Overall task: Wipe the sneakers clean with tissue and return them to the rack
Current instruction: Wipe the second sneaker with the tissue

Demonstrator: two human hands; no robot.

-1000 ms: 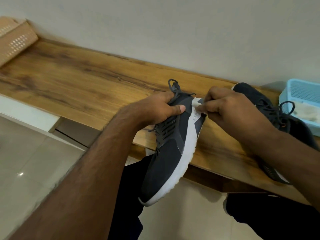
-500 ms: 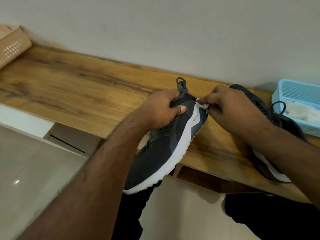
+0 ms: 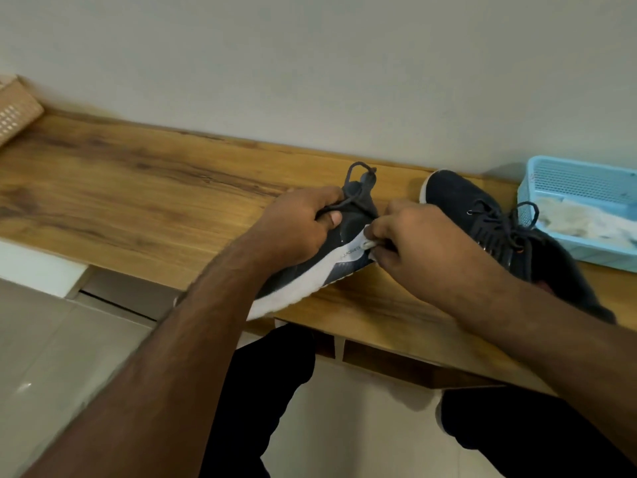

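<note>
My left hand [image 3: 296, 229] grips a dark grey sneaker [image 3: 348, 236] with a white sole around its laced upper, holding it tilted over the front edge of the wooden shelf [image 3: 138, 194]. My right hand [image 3: 413, 250] pinches a small wad of white tissue [image 3: 368, 244] against the white side stripe near the heel. The second dark sneaker [image 3: 482, 219] lies on the shelf to the right, partly hidden behind my right forearm.
A light blue plastic basket [image 3: 579, 188] holding crumpled tissues sits at the far right against the wall. A tan perforated basket [image 3: 13, 112] is at the far left. Below the shelf edge are my dark trouser legs and a tiled floor.
The held sneaker has been lifted and turned flatter, its toe now mostly behind my left forearm. My right hand has slid the tissue slightly along the heel stripe.
</note>
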